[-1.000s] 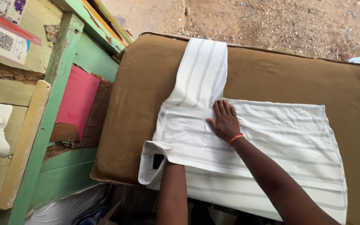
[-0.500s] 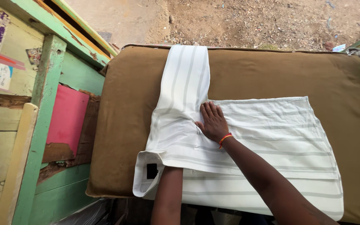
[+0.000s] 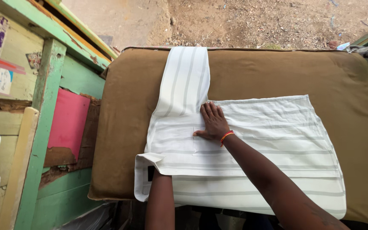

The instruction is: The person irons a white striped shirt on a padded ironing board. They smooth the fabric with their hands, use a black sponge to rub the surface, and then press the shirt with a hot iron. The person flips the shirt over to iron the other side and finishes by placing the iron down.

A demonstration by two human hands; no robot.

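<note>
The right hand (image 3: 213, 123) lies flat, fingers spread and together with nothing clamped, pressing the white striped shirt (image 3: 269, 140) down so the fold stays put. The left hand is hidden under the shirt's near corner, so I cannot tell its grip; only the forearm (image 3: 160, 200) shows. One sleeve (image 3: 184, 81) runs straight up across the brown padded counter (image 3: 277, 72), where the shirt lies smoothed. A green wooden frame (image 3: 43, 106) stands just beside it.
</note>
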